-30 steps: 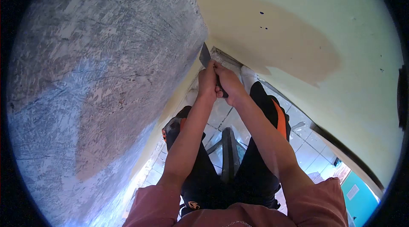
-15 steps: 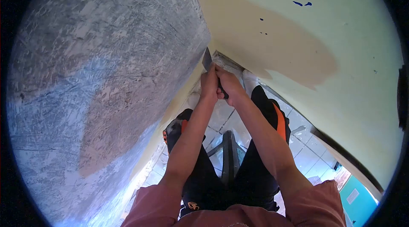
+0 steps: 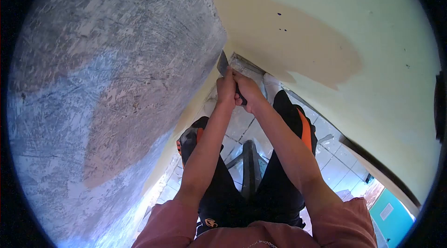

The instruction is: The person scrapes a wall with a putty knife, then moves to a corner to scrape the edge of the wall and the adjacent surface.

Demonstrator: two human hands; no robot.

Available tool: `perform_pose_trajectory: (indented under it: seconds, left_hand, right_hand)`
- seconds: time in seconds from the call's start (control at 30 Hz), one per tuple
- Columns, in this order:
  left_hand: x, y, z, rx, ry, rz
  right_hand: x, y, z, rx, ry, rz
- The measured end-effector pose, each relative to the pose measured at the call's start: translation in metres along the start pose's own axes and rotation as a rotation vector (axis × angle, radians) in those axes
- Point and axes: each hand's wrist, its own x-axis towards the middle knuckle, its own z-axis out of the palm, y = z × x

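Both my hands are wrapped around the dark handle of a scraper (image 3: 222, 63), its flat metal blade pointing away from me. My left hand (image 3: 226, 91) is closed on the near left side of it, and my right hand (image 3: 249, 90) closes round the handle from the right. The blade tip is right at the lower edge of the grey, scraped wall (image 3: 135, 85), close to the corner. A smooth cream-yellow wall (image 3: 316, 43) meets it on the right. Much of the handle is hidden by my fingers.
Below lies a white tiled floor (image 3: 240, 124) with dirty joints. A dark post with spread legs (image 3: 250, 169) stands between my knees. At the lower right are a dark-edged board (image 3: 379, 166) and a turquoise panel (image 3: 391, 215).
The walls have shifted slightly up and left in view. My hands and the scraper have moved a little left, keeping the same two-handed grip near the corner.
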Motion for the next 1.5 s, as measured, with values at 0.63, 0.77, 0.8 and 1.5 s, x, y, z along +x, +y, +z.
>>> perform_pose_trajectory:
  seconds: [0.63, 0.77, 0.8, 1.5]
  left_hand:
    - [0.016, 0.007, -0.011, 0.092, 0.034, -0.028]
    - [-0.008, 0.003, -0.009, 0.020, 0.035, -0.023]
    - [-0.010, 0.002, -0.009, -0.053, 0.022, 0.005]
    - [-0.011, 0.003, -0.014, -0.024, -0.014, -0.079]
  right_hand:
    - [0.026, 0.014, 0.010, 0.045, 0.025, -0.029]
    - [0.001, 0.009, 0.009, 0.019, 0.054, 0.040]
    - [-0.003, 0.009, 0.009, -0.002, 0.025, 0.007]
    - [0.008, 0.014, 0.009, -0.105, 0.071, 0.009]
